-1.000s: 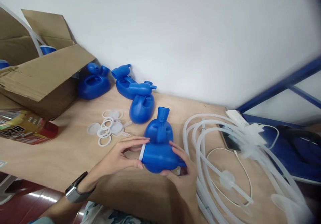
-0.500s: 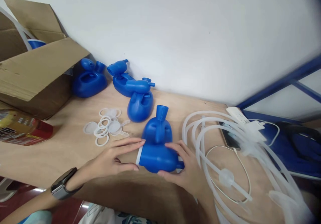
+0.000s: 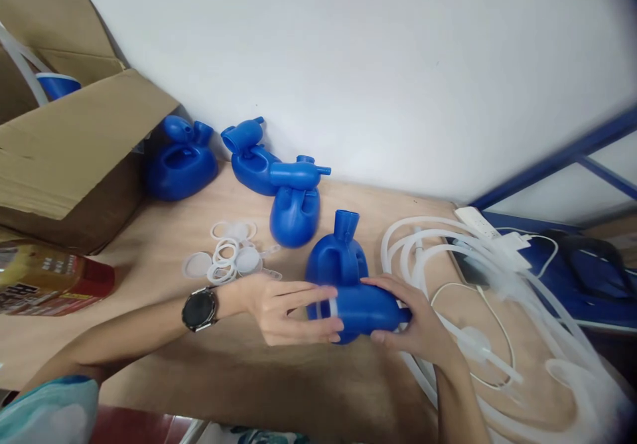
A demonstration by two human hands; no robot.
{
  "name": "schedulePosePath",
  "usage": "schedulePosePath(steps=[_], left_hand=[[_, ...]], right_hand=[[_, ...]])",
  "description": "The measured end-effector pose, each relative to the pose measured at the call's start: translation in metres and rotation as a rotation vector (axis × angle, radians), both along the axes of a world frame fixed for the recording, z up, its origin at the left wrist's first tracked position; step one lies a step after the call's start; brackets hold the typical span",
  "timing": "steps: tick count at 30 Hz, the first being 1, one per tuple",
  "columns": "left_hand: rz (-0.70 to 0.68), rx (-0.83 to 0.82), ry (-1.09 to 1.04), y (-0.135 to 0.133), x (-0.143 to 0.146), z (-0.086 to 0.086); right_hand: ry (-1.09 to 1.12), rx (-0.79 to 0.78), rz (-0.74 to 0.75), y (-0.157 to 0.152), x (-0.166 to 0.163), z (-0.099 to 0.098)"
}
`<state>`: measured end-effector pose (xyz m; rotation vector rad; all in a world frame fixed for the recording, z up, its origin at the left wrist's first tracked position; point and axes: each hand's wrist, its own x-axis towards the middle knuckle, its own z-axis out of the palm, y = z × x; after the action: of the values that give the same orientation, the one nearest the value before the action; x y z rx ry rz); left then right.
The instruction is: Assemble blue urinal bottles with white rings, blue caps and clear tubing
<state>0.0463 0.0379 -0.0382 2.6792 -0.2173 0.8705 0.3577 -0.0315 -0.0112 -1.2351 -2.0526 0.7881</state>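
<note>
My right hand [image 3: 415, 321] is closed around the spout end of a blue plastic urinal head [image 3: 371, 308], its short spout pointing right. At the wide left end sits a white ring [image 3: 333, 307], gripped at its edge between the thumb and fingers of my left hand [image 3: 293, 311]. Directly behind stands a blue urinal bottle [image 3: 323, 261], its neck upright and its lower part hidden by the head and my hands. Loose white rings and caps [image 3: 226, 258] lie in a pile on the table beyond my left hand.
More blue bottles [image 3: 294, 218] with heads stand along the wall. A cardboard box [image 3: 64, 158] is open at left, near a red-and-yellow plastic container [image 3: 54, 278]. Coiled clear tubing [image 3: 398, 231], a phone [image 3: 468, 265] and a power strip [image 3: 475, 223] lie on the right.
My left hand has moved right and its fingers now reach over the white ring at the urinal head's wide end. The view has shifted, with the table items appearing slightly further right.
</note>
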Motion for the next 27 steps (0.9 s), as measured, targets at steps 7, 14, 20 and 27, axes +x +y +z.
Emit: schedulePosePath(steps=[7, 14, 20, 27], left_hand=[[-0.098, -0.183, 0.027, 0.013, 0.007, 0.007], [-0.055, -0.3, 0.31, 0.006, 0.007, 0.014], [0.073, -0.084, -0.057, -0.005, 0.0, 0.01], [0.442, -0.283, -0.003, -0.037, -0.003, 0.023]], right_hand=[[-0.051, -0.049, -0.052, -0.001, 0.004, -0.005], [-0.045, -0.057, -0.009, 0.001, 0.006, -0.003], [0.008, -0.036, -0.015, -0.001, 0.005, 0.001], [0.004, -0.071, -0.048, -0.002, -0.001, 0.002]])
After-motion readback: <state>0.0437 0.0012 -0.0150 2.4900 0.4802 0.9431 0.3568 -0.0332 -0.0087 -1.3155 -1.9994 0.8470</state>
